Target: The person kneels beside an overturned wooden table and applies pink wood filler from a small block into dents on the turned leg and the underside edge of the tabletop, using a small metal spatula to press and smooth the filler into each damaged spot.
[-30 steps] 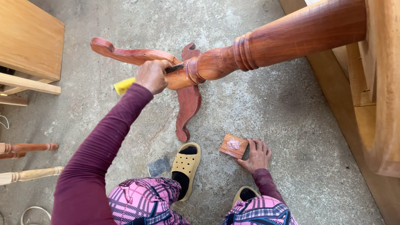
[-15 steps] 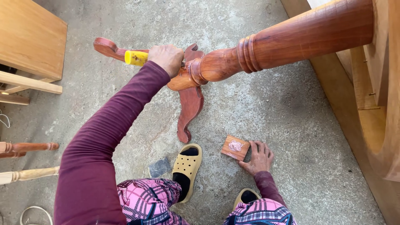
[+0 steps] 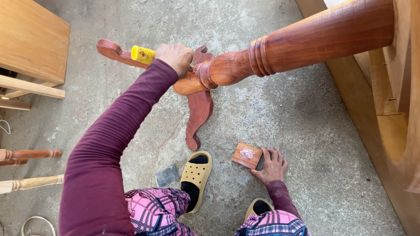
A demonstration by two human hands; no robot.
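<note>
Two hands | left hand (image 3: 176, 57) on yellow-handled tool (image 3: 143, 54) | concrete floor (image 3: 280, 118)

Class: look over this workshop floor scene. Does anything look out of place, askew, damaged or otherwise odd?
The red-brown pedestal table lies tipped on its side, its curved legs sticking out above the concrete floor rather than standing on it. The left hand grips a yellow-handled tool at the base. The small wood block by the right hand carries a pinkish smear. No damage shows.

One turned pedestal column (image 3: 306, 43) carries three curved feet (image 3: 199, 116). Two yellow slippers (image 3: 197, 175), one small wooden block (image 3: 247, 155) and one yellow-handled tool (image 3: 143, 54) complete the scene.
</note>
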